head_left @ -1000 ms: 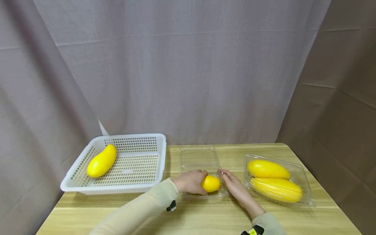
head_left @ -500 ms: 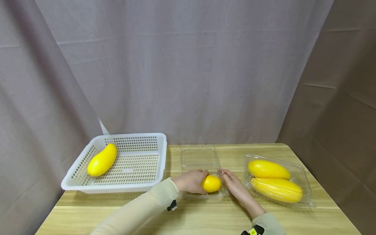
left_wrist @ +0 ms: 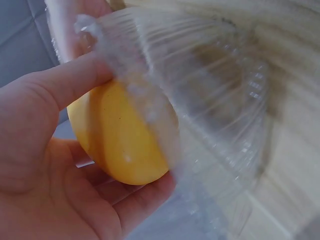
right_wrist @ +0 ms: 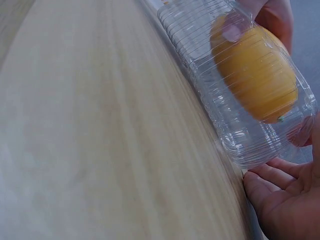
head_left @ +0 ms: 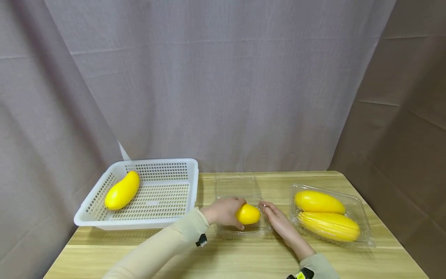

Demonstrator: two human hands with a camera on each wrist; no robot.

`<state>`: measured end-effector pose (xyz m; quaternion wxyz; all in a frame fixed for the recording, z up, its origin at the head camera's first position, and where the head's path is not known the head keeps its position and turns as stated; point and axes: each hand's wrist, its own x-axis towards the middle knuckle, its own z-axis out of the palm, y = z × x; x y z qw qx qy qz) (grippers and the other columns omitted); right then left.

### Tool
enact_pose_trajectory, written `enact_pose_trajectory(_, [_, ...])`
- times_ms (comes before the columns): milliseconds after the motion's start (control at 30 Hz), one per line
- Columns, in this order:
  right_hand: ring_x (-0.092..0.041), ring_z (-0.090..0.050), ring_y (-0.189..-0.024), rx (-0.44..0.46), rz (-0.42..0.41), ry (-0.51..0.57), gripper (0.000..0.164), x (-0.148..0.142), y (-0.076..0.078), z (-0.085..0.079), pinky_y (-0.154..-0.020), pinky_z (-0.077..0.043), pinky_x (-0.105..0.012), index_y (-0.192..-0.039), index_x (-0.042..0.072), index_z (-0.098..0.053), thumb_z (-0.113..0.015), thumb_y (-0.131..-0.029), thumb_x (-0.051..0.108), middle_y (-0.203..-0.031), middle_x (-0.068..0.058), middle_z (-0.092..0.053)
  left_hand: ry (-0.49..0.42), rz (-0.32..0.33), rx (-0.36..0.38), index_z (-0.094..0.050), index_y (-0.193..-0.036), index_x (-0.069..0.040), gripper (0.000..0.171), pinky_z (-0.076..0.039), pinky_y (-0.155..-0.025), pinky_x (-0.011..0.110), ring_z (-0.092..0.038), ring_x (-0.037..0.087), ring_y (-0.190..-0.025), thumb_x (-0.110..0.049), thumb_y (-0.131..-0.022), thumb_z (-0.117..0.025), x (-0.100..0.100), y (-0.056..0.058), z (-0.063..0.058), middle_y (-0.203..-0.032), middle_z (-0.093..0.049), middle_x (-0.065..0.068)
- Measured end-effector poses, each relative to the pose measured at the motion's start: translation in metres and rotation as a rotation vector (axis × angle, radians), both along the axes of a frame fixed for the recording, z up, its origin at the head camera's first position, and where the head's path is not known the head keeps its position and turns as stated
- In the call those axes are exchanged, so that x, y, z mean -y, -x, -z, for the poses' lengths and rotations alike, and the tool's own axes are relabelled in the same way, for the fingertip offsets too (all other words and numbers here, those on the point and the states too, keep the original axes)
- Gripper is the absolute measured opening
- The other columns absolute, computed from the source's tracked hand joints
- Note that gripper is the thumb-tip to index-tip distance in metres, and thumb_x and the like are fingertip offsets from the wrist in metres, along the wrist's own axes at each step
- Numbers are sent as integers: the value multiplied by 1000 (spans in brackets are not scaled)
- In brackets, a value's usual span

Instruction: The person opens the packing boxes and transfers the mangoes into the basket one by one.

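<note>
My left hand (head_left: 225, 211) grips a yellow mango (head_left: 248, 214) at one end, with thumb and fingers round it in the left wrist view. The mango (right_wrist: 255, 75) shows through the ribbed wall of a clear plastic clamshell box (right_wrist: 225, 115) in the right wrist view. Its hinged lid (head_left: 237, 186) lies folded back, away from the person. Against the box's right end rests my right hand (head_left: 280, 224), its fingers mostly straight. Part of the mango is hidden behind the left hand.
A white slatted basket (head_left: 192, 182) with one mango (head_left: 122, 190) stands on the left. Farther right is another clear box (head_left: 362, 217) with two yellow mangoes (head_left: 318, 202) inside. The wooden table (head_left: 240, 259) ends at a grey curtain (head_left: 223, 97).
Over the last half second my left hand has shifted slightly left and up, and the mango has moved with it. My right hand stays at the box's right end.
</note>
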<state>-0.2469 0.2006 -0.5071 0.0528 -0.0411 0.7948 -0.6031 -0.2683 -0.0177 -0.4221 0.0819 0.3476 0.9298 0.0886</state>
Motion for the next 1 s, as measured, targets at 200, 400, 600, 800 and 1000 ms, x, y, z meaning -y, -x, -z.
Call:
enact_pose_trajectory(200, [-40, -40, -141, 4, 16, -14, 49, 0, 0, 0, -117, -31, -50, -149, -5, -40, -39, -109, 24, -153, -25, -42, -50, -5, 27, -57, -133, -11, 70, -53, -82, 30, -63, 12, -94, -35, -75, -88, 2, 3, -11, -115, -67, 1])
enact_pose_trajectory(400, [-40, -39, -141, -1, 17, -12, 50, 1, -1, 0, -117, -31, -50, -148, -7, -40, -40, -109, 25, -153, -26, -41, -71, -24, 26, -56, -135, -11, 71, -54, -85, 32, -64, 15, -96, -33, -76, -88, 8, 8, -24, -117, -66, 2])
enact_pose_trajectory(600, [-39, -39, -142, -34, 2, -24, 49, 0, -2, -1, -118, -27, -50, -148, -9, -40, -36, -110, 23, -150, -25, -45, -102, -60, 25, -54, -137, -9, 72, -54, -89, 36, -64, 19, -101, -30, -77, -87, 20, 15, -40, -121, -66, 6])
enact_pose_trajectory(800, [-39, -38, -142, -34, 25, -47, 49, 0, 0, 0, -119, -26, -50, -147, -6, -42, -38, -110, 25, -151, -23, -45, -106, -85, -17, -53, -138, -8, 73, -54, -87, 41, -65, 23, -104, -33, -78, -85, 35, 23, -58, -123, -65, 8])
enact_pose_trajectory(1000, [-39, -38, -143, -20, 30, -23, 49, 1, 0, 0, -118, -28, -50, -147, -5, -44, -40, -109, 27, -151, -23, -45, -110, -110, -64, -53, -139, -6, 74, -53, -91, 43, -63, 26, -109, -33, -78, -86, 51, 29, -72, -125, -63, 9])
